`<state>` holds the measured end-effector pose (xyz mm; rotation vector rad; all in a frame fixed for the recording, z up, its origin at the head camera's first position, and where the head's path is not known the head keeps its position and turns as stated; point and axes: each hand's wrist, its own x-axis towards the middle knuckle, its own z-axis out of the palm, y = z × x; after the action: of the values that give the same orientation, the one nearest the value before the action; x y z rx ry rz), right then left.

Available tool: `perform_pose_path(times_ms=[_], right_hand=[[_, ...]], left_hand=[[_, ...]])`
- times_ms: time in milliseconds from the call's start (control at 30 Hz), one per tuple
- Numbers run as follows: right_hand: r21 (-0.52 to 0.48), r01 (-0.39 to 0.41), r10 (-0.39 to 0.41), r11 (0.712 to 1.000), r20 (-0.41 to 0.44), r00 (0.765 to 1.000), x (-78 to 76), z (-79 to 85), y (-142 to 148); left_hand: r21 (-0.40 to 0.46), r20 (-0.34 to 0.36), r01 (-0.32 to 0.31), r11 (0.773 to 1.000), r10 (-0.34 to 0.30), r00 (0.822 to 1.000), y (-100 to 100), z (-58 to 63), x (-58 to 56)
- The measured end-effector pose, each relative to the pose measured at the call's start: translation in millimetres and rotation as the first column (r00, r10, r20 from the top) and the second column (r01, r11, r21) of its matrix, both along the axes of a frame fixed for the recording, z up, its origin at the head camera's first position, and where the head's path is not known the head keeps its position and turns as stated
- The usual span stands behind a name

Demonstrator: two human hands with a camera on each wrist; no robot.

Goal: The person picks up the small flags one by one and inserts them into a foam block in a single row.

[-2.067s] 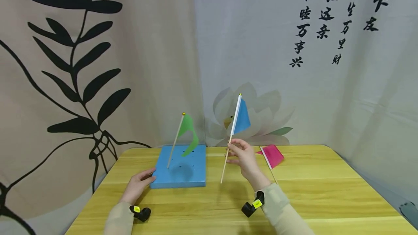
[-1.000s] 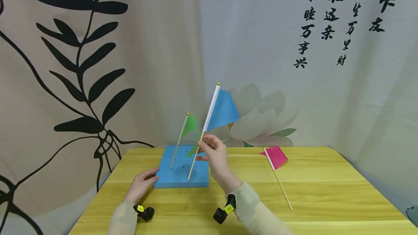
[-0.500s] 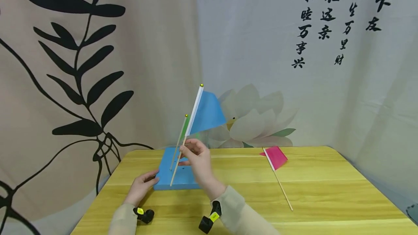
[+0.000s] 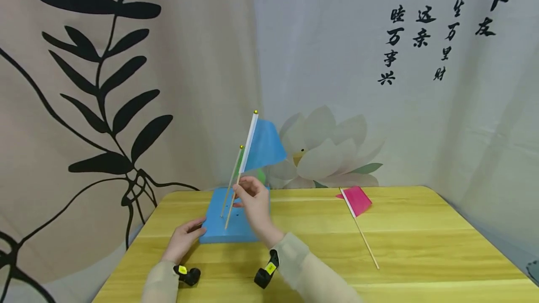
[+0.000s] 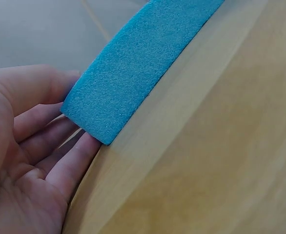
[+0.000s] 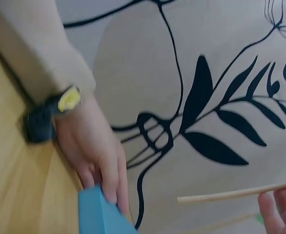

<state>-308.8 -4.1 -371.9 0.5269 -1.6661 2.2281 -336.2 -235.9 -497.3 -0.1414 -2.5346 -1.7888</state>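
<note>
Blue flag (image 4: 264,146) has moved over blue board (image 4: 211,234).

Curtained-off work nook, rm type unclear: wood-grain tbl (image 4: 421,237), drapes (image 4: 202,60) w/ leaf print (image 4: 101,163).

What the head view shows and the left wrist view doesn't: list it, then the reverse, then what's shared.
Only the head view: the right hand pinching the blue flag by its stick, the green flag and the pink flag.
Only the left wrist view: the palm of the left hand and the rough grain of the blue block.
Both: the left hand touching the blue block, and the wooden table.
</note>
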Motion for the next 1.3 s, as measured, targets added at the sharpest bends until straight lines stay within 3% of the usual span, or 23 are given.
perform_pose_path(times_ms=[133, 300, 433, 900, 1300], right_hand=[[0.028, 0.047, -0.047, 0.998, -0.011, 0.999, -7.8, 4.7, 6], [0.029, 0.075, -0.075, 0.997, 0.018, 0.997, -37.6, -10.3, 9], [0.062, 0.083, -0.086, 0.995, 0.051, 0.995, -49.8, -16.2, 12], [0.081, 0.073, -0.08, 0.994, 0.086, 0.993, -72.2, -36.7, 13], [0.152, 0.071, -0.085, 0.986, 0.089, 0.992, -82.1, -53.7, 10]], left_hand=[[0.0, -0.013, -0.003, 1.0, 0.003, 1.0, -1, 2.8, 1.1], [-0.007, -0.018, -0.01, 1.0, 0.009, 1.0, -2, 3.0, 1.6], [-0.01, -0.018, -0.006, 1.0, 0.005, 1.0, -3, 2.2, 1.6], [-0.005, -0.019, -0.016, 1.0, 0.016, 1.0, -3, -0.3, 2.1], [0.009, -0.035, -0.017, 1.0, 0.018, 0.999, -1, 1.1, 1.3]])
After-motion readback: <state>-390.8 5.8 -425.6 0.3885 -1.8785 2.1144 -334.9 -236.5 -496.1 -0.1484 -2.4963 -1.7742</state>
